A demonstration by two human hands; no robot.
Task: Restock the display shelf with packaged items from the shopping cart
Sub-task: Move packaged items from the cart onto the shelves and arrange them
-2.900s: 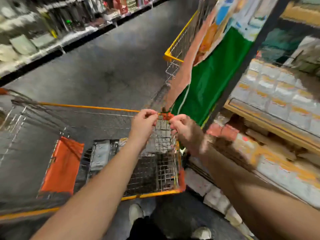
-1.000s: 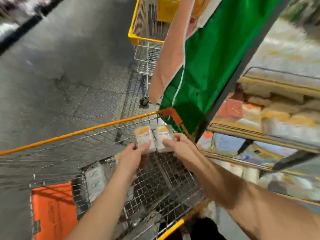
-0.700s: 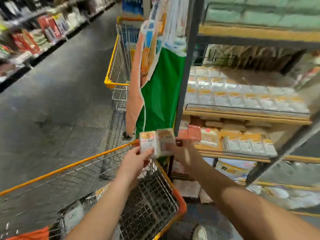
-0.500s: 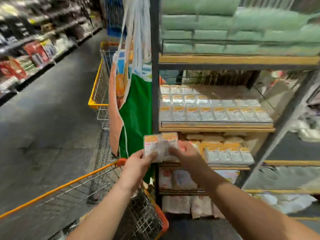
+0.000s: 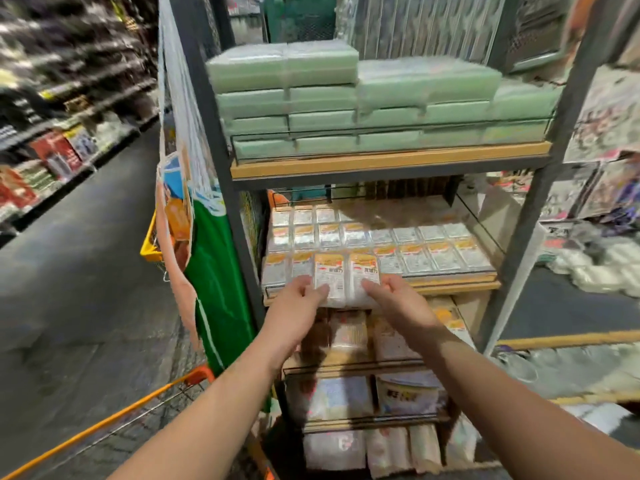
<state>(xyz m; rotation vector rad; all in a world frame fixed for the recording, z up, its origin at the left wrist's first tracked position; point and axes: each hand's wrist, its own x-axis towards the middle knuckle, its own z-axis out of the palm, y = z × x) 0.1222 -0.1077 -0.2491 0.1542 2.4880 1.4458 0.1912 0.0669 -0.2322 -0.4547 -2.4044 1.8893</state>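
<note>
A person's left hand (image 5: 298, 306) and right hand (image 5: 398, 299) each pinch one side of a pair of white packets (image 5: 346, 278) with orange tops, thumbs on the printed faces, held just in front of the display shelf (image 5: 388, 164) at its middle tier. The packets stand upright, long axis vertical, orange ends up and labels facing the holder. Placing them well likely means tipping them flat to match the rows of packets (image 5: 415, 251) already lying there, the shopping cart (image 5: 114, 420) behind at lower left.
</note>
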